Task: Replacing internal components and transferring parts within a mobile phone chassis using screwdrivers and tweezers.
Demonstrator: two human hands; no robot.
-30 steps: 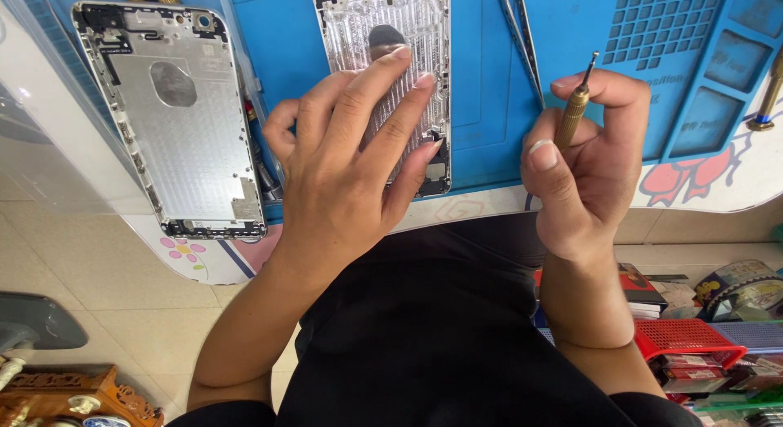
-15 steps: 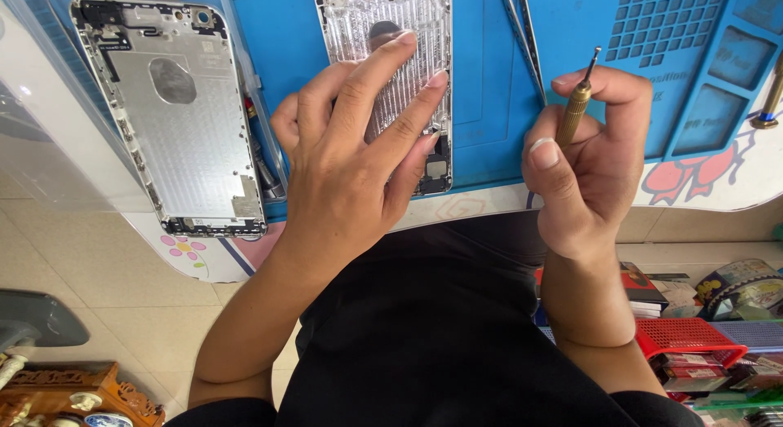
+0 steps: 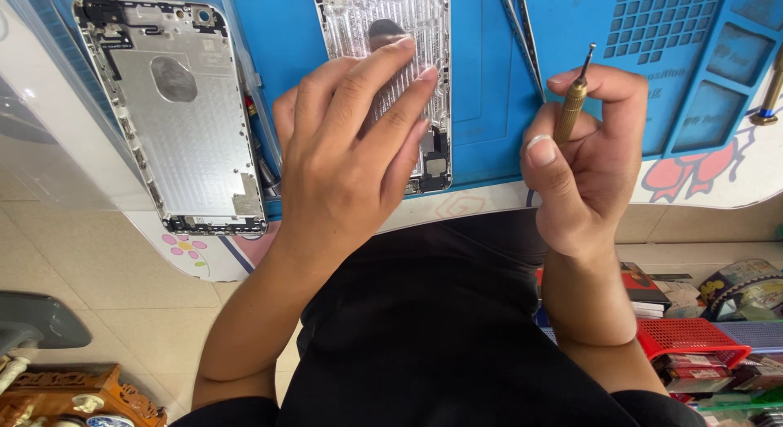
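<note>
Hands apart on the blue bench mat [image 3: 489, 109]: left hand [image 3: 351, 150] spread flat, pressing the silver phone shell [image 3: 383, 35] lying long-ways straight ahead, right hand [image 3: 587, 150] just beside it to the right, pinching a small brass screwdriver [image 3: 572, 101], tip up, not yet touching.

Two phone housings laid on repair mat [image 3: 489, 101]: one housing [image 3: 175, 117] at left, second housing [image 3: 383, 35] at centre, covered by left hand [image 3: 351, 158]. Tweezers [image 3: 522, 35] placed right of it. Screwdriver [image 3: 571, 101] held in right hand [image 3: 587, 158], further right. Red basket [image 3: 685, 337] set near right, below table edge.
</note>
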